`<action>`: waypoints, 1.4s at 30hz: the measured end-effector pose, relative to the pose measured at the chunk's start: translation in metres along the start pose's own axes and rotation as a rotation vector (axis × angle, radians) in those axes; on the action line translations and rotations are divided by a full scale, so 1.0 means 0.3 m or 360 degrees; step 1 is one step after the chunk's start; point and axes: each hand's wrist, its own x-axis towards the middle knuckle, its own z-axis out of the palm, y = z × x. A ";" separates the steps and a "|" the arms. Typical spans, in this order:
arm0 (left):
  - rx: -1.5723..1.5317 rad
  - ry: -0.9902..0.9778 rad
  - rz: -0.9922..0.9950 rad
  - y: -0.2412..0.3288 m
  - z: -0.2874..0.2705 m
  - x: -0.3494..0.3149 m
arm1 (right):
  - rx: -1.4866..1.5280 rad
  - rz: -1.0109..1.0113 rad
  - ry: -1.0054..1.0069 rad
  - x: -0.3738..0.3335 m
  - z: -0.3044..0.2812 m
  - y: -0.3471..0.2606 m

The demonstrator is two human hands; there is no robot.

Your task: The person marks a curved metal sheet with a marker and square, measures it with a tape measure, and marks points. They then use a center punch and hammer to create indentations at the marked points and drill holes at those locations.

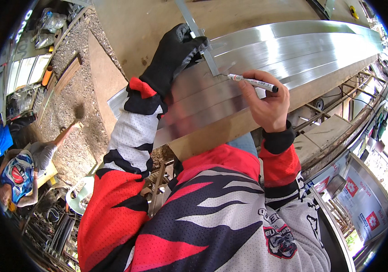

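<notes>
My left hand (169,59), in a black glove, is closed around a metal square (210,62) near its middle. One end of the square's blade lies across long, shiny metal strips (289,52); the other end reaches past the top of the picture. In my bare right hand (272,106) is a white marker pen (257,84), gripped between thumb and fingers. Its tip points left, close beside the blade's end. Whether the tip touches the metal I cannot tell. Red and dark reflections of my sleeve show on the strips below my left hand.
A brown board (248,16) lies under the strips. A yellow tape measure (354,12) sits at the far right. Another person (24,174) is low on the left, near a pale green chair (79,195). Metal framing (334,106) and printed panels (354,192) stand to the right.
</notes>
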 end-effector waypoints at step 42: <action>-0.0767 -0.0657 0.0508 0.366 1.423 0.677 | 0.1514 0.0133 0.0643 0.145 -1.941 0.758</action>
